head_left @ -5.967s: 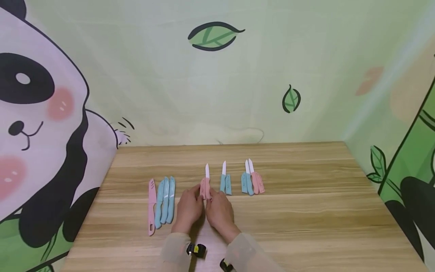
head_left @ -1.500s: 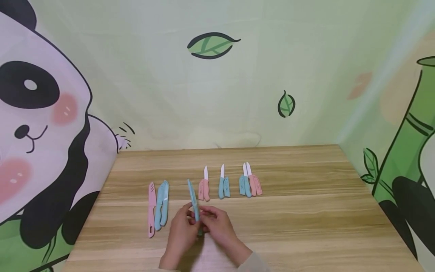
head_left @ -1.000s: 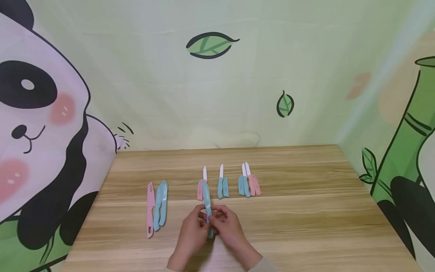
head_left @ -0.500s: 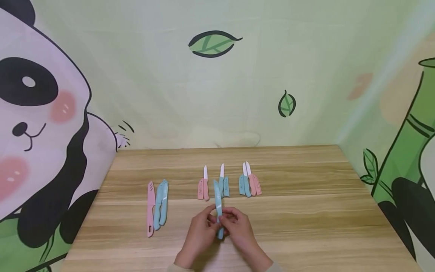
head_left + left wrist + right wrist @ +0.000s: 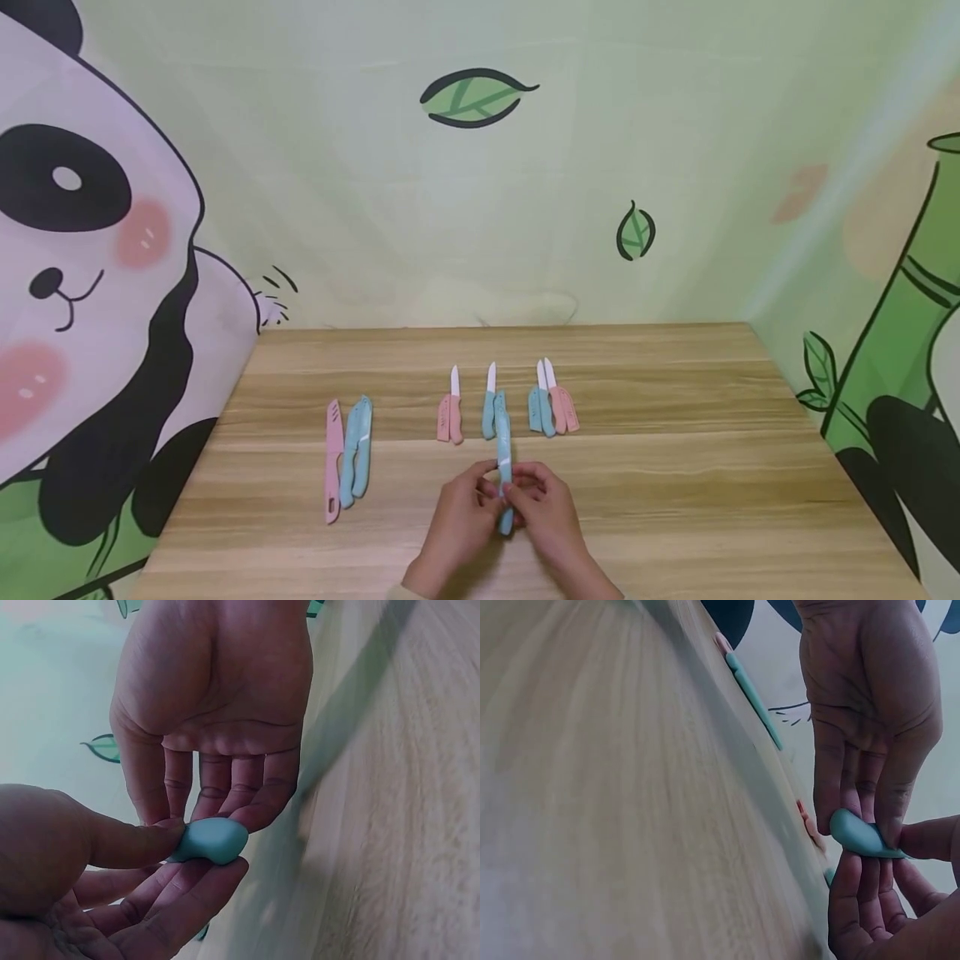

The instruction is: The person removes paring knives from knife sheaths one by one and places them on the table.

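Both my hands hold a blue sheathed paring knife (image 5: pixel 504 442) upright above the near middle of the table, its tip pointing away from me. My left hand (image 5: pixel 463 517) grips its handle from the left. From the other side my right hand (image 5: pixel 551 512) pinches the handle between thumb and fingers. Both wrist views show the rounded blue handle end (image 5: pixel 217 840) between the fingertips of the two hands. Behind it lies an unsheathed blue knife (image 5: pixel 489 415) with a white blade; the held knife overlaps the spot beside it, hiding its sheath.
A pink knife (image 5: pixel 455 417) lies bare-bladed by its pink sheath (image 5: pixel 443 418). Further right lie a blue knife (image 5: pixel 546 412) and a pink knife (image 5: pixel 557 408), each beside its sheath. At left rest a pink sheathed knife (image 5: pixel 333 462) and two blue sheathed knives (image 5: pixel 363 454).
The pink knife and its sheath were laid down and released. A blue sheathed knife was taken from the left group. Both hands have carried it rightward, turning its flat side more toward view.
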`<state>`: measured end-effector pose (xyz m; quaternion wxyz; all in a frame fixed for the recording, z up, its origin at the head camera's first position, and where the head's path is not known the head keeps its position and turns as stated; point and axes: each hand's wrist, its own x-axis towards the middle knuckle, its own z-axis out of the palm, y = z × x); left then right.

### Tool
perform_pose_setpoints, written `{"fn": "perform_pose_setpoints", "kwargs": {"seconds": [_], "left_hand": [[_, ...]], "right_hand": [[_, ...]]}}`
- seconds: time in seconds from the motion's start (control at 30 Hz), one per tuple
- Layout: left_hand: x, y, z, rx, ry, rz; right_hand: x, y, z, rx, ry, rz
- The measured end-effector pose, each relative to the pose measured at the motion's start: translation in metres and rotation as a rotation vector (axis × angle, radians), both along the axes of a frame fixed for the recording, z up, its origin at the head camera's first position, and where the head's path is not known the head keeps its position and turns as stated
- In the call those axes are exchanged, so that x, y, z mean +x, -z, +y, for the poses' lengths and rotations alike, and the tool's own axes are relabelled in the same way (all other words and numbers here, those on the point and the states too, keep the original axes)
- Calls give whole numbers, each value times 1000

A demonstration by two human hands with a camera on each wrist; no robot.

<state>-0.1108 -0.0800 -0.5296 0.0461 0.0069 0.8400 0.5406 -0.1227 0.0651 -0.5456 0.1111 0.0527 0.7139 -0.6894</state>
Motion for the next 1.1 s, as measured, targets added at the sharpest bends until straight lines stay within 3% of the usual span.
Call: {"fn": "perform_pose_setpoints", "kwargs": {"seconds": [0.23,0.87,1.1], "left_hand": [[4,1,7,-58,20,16],[8,-3,11,-75,35,33],[6,-3,11,-89,44,4]], "right_hand": [[6,0,8,6,0,-7],[12,-5,11,41,1,-4],[10,-6,12,58,1,1]]}}
